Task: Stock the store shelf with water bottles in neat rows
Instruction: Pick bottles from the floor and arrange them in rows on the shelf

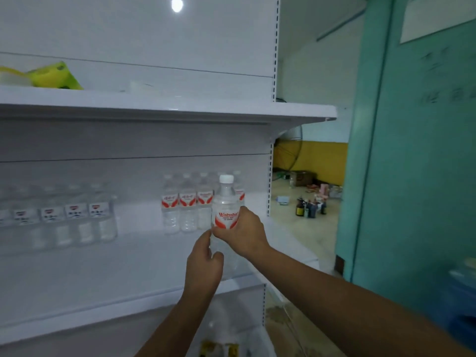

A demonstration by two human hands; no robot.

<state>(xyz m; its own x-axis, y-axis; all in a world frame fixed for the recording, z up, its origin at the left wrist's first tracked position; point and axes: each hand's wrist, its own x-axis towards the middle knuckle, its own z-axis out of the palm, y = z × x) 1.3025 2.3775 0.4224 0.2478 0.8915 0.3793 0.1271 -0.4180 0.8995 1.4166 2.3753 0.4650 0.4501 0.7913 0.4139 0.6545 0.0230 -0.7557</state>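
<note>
My right hand grips a clear water bottle with a white cap and a red-and-white label, upright above the white middle shelf. My left hand is just below it, its fingertips touching the bottle's lower part. Directly behind stands a row of matching red-label bottles at the back right of the shelf. Another group of clear bottles with white labels stands at the shelf's left.
The upper shelf overhangs the work area and carries a yellow-green package. A teal wall stands to the right. Dark bottles and clutter sit on the floor beyond the shelf end. Packaged goods show on the lower shelf.
</note>
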